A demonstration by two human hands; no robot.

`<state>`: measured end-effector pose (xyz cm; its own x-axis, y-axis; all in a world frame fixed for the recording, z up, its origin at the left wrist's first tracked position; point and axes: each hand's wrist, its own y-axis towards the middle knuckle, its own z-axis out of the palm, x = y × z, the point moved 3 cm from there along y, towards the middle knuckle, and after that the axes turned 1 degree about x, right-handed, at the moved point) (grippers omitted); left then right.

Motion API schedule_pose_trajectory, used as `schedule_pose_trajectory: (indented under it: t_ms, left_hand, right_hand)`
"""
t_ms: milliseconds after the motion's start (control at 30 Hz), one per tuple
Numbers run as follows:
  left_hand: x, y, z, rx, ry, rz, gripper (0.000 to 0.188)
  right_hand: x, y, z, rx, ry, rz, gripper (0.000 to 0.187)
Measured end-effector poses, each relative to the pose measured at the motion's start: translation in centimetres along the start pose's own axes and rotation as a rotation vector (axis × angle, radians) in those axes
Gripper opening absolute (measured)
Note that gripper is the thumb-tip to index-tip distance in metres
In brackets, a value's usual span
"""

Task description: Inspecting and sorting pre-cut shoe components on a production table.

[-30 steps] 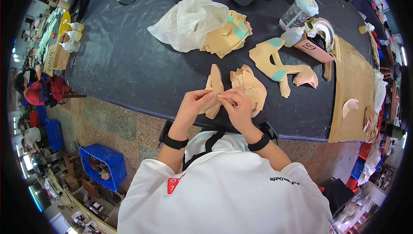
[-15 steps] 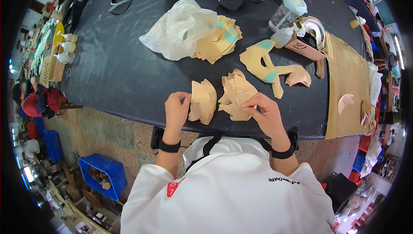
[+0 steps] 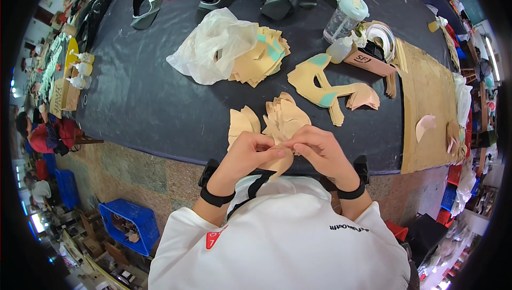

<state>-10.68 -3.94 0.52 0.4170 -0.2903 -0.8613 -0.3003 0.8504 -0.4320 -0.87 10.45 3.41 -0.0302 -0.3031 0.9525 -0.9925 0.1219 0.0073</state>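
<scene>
Both hands [image 3: 321, 150], tan piece [image 3: 284, 166] newly between

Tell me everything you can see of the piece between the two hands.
The tan piece looks thin, smooth and flexible, perhaps leather-like, with a curved outline. The left hand and right hand pinch its upper end, hiding part of it. The rest slants down by the near edge of the table.

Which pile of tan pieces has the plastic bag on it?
The farthest pile: the bag overlaps its left side. The left near pile, right near pile and forked pile lie apart from it.
</scene>
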Motion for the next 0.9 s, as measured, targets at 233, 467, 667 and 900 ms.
schedule_pose_trajectory:
  t_ms: [233,467,667,900]
  left_hand:
    - [-0.3,0.3,1.3,-0.047,-0.048,0.086,0.014]
    - [0.5,0.3,1.1,-0.059,0.064,0.068,0.013]
    - [0.0,0.0,1.2,-0.054,0.063,0.067,0.014]
    - [-0.3,-0.3,0.8,-0.06,0.075,0.04,0.014]
  right_hand:
    - [0.0,-0.3,-1.0,-0.003,0.075,0.066,0.013]
    - [0.0,-0.4,-1.0,0.035,-0.025,0.027,0.015]
    - [-0.1,-0.3,-1.0,0.079,-0.031,0.014,0.016]
    - [0.2,0.0,-0.7,0.081,-0.043,0.018,0.016]
